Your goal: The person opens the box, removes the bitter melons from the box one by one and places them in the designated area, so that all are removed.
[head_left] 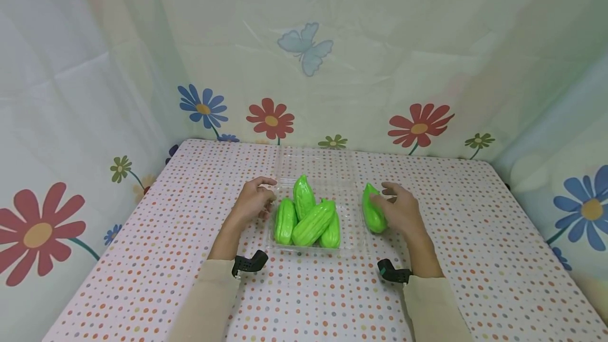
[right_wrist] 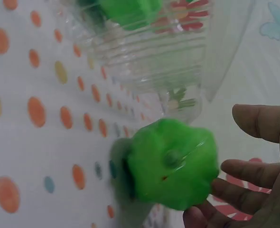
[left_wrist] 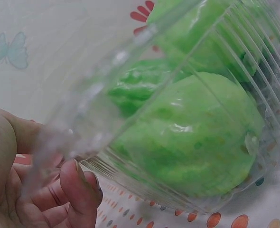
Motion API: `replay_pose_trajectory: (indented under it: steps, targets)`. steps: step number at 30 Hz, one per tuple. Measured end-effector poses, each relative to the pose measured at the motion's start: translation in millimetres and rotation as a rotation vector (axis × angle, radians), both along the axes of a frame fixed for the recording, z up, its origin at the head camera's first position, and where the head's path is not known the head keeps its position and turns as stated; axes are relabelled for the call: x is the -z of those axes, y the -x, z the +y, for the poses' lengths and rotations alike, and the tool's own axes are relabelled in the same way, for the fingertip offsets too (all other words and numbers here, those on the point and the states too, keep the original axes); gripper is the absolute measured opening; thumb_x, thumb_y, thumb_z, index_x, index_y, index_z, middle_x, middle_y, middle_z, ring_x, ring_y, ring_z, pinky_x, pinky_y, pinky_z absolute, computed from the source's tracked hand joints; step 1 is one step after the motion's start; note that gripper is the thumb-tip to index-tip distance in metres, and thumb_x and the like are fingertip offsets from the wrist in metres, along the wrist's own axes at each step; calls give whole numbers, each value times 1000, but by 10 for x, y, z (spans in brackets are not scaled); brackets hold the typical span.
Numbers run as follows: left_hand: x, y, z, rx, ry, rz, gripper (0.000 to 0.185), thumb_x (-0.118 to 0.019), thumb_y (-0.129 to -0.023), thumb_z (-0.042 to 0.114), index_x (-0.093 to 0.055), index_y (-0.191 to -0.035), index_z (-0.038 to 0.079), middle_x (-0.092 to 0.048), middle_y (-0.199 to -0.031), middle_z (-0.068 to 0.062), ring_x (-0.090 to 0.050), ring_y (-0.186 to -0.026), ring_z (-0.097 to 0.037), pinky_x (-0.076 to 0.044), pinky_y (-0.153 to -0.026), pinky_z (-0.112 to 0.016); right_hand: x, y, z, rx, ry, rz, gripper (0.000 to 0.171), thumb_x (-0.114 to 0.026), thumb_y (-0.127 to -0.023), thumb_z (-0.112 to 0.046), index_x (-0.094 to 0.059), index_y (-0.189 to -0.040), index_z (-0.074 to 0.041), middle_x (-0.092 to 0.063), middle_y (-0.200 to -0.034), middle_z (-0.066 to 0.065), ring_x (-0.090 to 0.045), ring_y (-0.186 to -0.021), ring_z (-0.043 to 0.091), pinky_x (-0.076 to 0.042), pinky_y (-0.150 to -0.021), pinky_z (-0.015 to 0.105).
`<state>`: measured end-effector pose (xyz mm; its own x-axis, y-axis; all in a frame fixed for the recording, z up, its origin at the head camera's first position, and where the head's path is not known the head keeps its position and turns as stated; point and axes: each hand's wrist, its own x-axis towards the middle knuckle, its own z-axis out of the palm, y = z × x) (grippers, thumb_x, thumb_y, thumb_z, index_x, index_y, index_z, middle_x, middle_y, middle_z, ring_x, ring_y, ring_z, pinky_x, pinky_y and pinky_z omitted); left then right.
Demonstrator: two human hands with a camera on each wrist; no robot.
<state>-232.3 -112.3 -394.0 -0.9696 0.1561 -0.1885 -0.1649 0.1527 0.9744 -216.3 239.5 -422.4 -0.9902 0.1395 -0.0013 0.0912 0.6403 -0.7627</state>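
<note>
Several green ridged gourds (head_left: 313,223) lie in a clear plastic box (head_left: 350,226), some leaning on one another. The left hand (head_left: 254,198) is beside the box's left wall, fingers loosely bent; in the left wrist view its fingers (left_wrist: 78,187) lie close to the clear rim, and whether they touch it I cannot tell. Another gourd (head_left: 373,210) lies on the table right of the box. The right hand (head_left: 401,208) is at its right side. In the right wrist view this gourd (right_wrist: 173,164) shows end-on, fingertips (right_wrist: 197,216) against its side, thumb apart from it.
The box's clear lid (head_left: 315,162) is folded back flat behind it. A dotted cloth covers the table (head_left: 157,284). Flower-printed curtains (head_left: 351,88) stand behind the table and at both sides. A black device (head_left: 250,263) is strapped to each wrist.
</note>
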Motion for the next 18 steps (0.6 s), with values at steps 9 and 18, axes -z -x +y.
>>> replay_pose_trajectory:
  steps: [9,18]
  targets:
    - [-5,3,7,-6,8,5,43,-53,-91,1,-57,-133,4,-58,-77,-19,-54,-56,-20,-53,-49,-32,-221,-56,-92,-16,-42,69,65,-59,-101,-38,-41,-153,-3,-47,-149,25,-42,-137,48,-40,-105,67]
    - [-2,-1,3,-2,5,0,42,-53,-91,1,-56,-134,4,-58,-78,-19,-54,-57,-21,-53,-50,-35,-455,-168,-260,-93,-75,132,62,-61,-100,-35,-45,-150,-1,-51,-146,26,-41,-139,47,-37,-106,70]
